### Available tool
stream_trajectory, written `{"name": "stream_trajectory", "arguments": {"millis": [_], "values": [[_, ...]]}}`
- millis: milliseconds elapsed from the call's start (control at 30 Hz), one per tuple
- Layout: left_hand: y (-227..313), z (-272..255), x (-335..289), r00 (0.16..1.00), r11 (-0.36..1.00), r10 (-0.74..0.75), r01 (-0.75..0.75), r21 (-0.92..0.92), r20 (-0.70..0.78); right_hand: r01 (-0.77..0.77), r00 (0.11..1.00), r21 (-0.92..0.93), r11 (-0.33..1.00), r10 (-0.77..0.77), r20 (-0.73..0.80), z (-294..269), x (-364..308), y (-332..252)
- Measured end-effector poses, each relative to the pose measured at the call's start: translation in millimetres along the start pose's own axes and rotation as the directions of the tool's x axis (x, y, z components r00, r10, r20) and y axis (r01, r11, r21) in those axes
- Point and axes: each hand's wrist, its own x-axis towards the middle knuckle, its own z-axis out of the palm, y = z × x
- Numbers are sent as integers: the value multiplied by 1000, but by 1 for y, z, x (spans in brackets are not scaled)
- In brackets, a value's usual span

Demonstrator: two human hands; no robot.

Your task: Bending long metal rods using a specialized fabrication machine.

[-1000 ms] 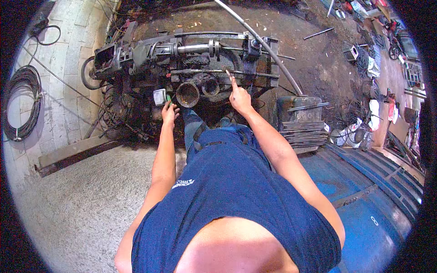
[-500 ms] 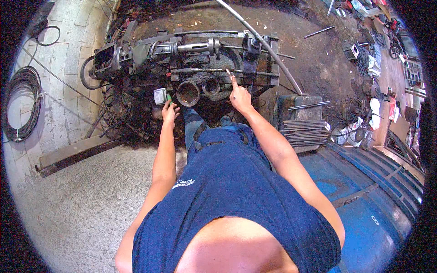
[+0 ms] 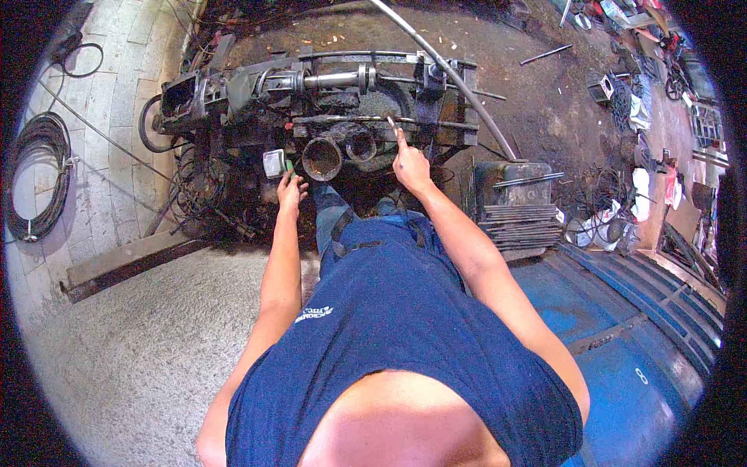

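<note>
Near centre, the left hand point(image 3: 292, 191) is at a green handle point(image 3: 289, 166), the right hand point(image 3: 412, 170) at a bar point(image 3: 362, 120). I cannot tell if either grips. Neither has visibly shifted; work seems steady.

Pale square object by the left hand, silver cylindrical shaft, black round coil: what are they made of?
Pale square object: plastic or metal, its small smooth-looking face leaves that open.
Silver cylindrical shaft: likely polished metal, from its bright reflections.
Black round coil: perhaps rubber or plastic, from its dark, evenly curving strands.

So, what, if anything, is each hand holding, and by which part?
Left hand: apparently a green piece, by its lower end. Right hand: cannot be told.
</note>
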Motion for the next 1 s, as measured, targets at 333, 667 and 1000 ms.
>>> {"name": "stream_trajectory", "arguments": {"millis": [333,667,1000], "values": [[-2,0,2,1000,1000,11,-11,13,-3,-6,1000,7,1000,6,0,-1,0,-1],[0,0,0,1000,1000,9,-9,19,6,-44,999,51,998,44,-4,-6,-2,-5],[-3,-2,3,1000,1000,10,-10,10,8,-47,999,44,998,47,3,-7,-4,-7]]}}
